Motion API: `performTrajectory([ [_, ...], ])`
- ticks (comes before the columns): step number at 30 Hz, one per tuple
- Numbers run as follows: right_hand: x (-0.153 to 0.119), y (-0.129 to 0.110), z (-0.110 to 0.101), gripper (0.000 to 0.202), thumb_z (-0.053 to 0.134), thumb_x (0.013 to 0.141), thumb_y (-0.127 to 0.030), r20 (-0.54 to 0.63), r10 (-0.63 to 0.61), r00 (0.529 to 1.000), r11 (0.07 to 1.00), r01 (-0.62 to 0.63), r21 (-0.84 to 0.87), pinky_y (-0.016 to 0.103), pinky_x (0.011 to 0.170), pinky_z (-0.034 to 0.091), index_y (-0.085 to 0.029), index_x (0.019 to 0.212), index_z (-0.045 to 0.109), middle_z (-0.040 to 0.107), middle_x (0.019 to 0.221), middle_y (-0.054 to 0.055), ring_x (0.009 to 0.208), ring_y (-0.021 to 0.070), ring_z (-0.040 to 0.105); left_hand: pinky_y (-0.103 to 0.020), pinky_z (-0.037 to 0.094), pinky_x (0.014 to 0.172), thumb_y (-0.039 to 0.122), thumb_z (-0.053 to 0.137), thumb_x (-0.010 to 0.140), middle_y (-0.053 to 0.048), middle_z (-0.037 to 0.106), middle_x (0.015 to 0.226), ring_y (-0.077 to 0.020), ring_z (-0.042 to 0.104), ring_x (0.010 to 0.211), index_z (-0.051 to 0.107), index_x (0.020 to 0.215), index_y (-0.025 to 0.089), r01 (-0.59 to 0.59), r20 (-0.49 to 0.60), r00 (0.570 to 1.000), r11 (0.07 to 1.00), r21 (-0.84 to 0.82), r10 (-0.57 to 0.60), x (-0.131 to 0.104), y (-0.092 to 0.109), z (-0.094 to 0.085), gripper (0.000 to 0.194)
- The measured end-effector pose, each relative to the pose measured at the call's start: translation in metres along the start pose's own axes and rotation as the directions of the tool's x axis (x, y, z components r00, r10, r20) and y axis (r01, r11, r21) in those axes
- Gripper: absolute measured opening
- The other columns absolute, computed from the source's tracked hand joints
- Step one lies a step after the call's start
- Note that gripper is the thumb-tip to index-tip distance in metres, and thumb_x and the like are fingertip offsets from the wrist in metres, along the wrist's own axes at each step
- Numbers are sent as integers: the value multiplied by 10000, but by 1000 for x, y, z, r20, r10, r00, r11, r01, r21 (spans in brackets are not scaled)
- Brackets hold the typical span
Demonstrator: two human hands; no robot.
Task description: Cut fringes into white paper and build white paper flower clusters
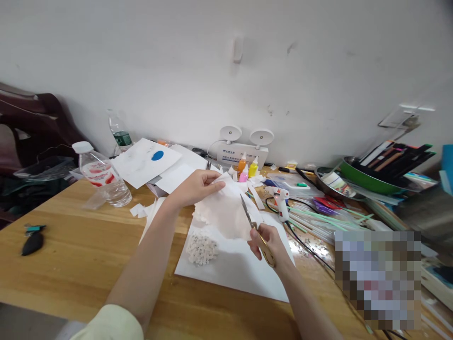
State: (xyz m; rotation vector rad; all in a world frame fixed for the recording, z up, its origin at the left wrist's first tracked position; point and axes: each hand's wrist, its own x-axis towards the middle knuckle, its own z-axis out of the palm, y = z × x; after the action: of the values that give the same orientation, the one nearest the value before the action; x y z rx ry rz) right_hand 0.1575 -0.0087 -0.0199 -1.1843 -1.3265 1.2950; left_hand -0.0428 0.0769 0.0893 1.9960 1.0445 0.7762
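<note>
My left hand (pixel 201 186) pinches the upper edge of a white paper piece (pixel 226 215), which is raised over the table. My right hand (pixel 269 241) is closed on gold-handled scissors (pixel 264 245); their blades point up and left, close to the paper's right part. Beneath lies a large white sheet (pixel 237 271) on the wooden table. On that sheet, left of my right hand, sits a small heap of white bits (pixel 201 249).
At the left stand a clear water bottle (pixel 106 177) and a black key fob (pixel 33 243). Small paint bottles (pixel 253 167) are near the wall. A glue gun (pixel 282 203), its black cord, thin sticks and a green pan (pixel 375 177) crowd the right.
</note>
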Motion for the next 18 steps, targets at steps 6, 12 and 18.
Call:
performTrajectory([
  [6,0,2,-2,507,502,713,-632,79,9,997,998,-4,-68,222,367,197,-194,492,369,363,330,-59,306,44,280,-239,421,552,448,508,764,-35,625,772,-149,562,680,599,913,160,-12,73,997,991,-131,22,1,-1,2,336],
  [12,-1,-2,-1,487,499,703,-648,100,10,995,996,-1,-85,220,363,197,-200,565,369,337,358,-83,307,46,266,-240,425,631,451,518,765,-10,614,788,-140,553,729,592,821,175,-79,-26,997,996,-38,78,4,-2,7,291],
  [18,-2,-3,0,470,500,725,-621,96,3,995,997,4,-72,221,364,204,-196,566,378,347,361,-75,321,51,280,-255,425,724,419,483,796,-16,635,862,-151,562,800,604,836,184,-139,-60,988,989,41,141,5,-1,10,268],
])
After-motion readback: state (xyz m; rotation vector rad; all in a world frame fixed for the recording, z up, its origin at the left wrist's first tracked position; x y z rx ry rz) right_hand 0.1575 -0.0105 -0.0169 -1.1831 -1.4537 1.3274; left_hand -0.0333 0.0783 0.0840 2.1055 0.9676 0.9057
